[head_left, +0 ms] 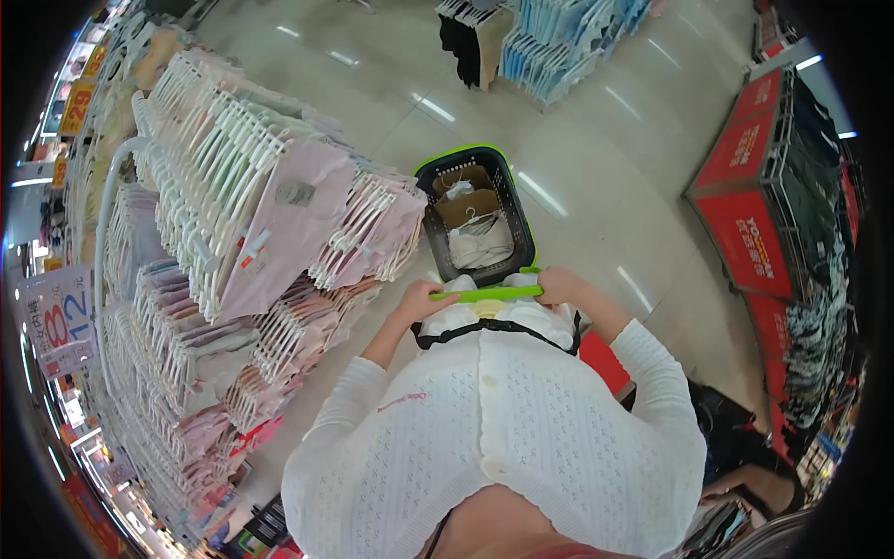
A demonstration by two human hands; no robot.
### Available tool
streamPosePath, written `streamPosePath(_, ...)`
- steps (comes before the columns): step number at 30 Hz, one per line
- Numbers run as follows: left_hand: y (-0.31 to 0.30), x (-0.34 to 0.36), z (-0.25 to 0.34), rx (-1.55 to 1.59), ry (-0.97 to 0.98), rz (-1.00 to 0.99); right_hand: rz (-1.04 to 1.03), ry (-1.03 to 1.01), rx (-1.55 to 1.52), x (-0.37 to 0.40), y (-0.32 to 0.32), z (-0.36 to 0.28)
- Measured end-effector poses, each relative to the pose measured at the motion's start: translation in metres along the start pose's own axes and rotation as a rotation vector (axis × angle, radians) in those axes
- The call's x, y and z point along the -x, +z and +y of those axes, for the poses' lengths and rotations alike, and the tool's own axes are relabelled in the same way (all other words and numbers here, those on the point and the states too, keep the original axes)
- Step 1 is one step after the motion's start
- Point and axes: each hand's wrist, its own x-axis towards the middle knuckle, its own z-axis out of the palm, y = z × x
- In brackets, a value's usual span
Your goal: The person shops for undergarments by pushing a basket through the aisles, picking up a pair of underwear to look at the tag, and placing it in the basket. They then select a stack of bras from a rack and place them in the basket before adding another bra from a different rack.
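Note:
A black shopping basket (528,224) with a green rim stands just in front of me. Its bright green handle (489,294) is pulled toward my body. The handle's left end is in my left hand (424,303), fingers closed round it. At the other end, my right hand (562,287) grips the same handle. Inside the basket lie a pale folded garment (481,244) with a white hanger and some brown pieces (470,207) that look like card.
To my left, close by, racks hold pink and white underwear on white hangers (307,196). A price sign (58,317) hangs at far left. Red-panelled bins (740,233) of dark clothes stand right. Blue garments (563,47) hang ahead beyond the shiny floor (596,177).

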Motion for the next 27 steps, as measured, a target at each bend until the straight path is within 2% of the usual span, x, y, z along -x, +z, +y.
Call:
streamPosePath(4,0.016,-0.017,0.009,-0.024,-0.06,0.085,0.132,-0.128,0.11,-0.009,-0.03,0.028)
streamPosePath(7,0.024,-0.029,0.02,-0.065,-0.097,0.14,0.104,-0.166,0.176,-0.007,-0.065,0.035)
streamPosePath(10,0.031,-0.038,0.038,-0.056,-0.166,0.124,0.126,-0.129,0.239,-0.02,-0.08,0.056)
streamPosePath(12,0.037,-0.046,0.051,-0.029,-0.286,0.077,0.128,-0.143,0.31,-0.019,-0.104,0.061)
streamPosePath(14,0.041,-0.058,0.06,-0.007,-0.307,0.111,0.136,-0.159,0.379,-0.026,-0.121,0.07)
streamPosePath(16,0.045,-0.071,0.067,0.021,-0.327,0.131,0.223,-0.176,0.312,-0.046,-0.126,0.092)
streamPosePath(20,0.044,-0.104,0.078,-0.005,-0.366,0.19,0.229,-0.203,0.342,-0.072,-0.161,0.117)
streamPosePath(23,0.036,-0.124,0.084,0.048,-0.415,0.155,0.302,-0.242,0.34,-0.078,-0.181,0.122)
streamPosePath(27,0.03,-0.14,0.085,0.02,-0.382,0.189,0.316,-0.208,0.298,-0.082,-0.193,0.126)
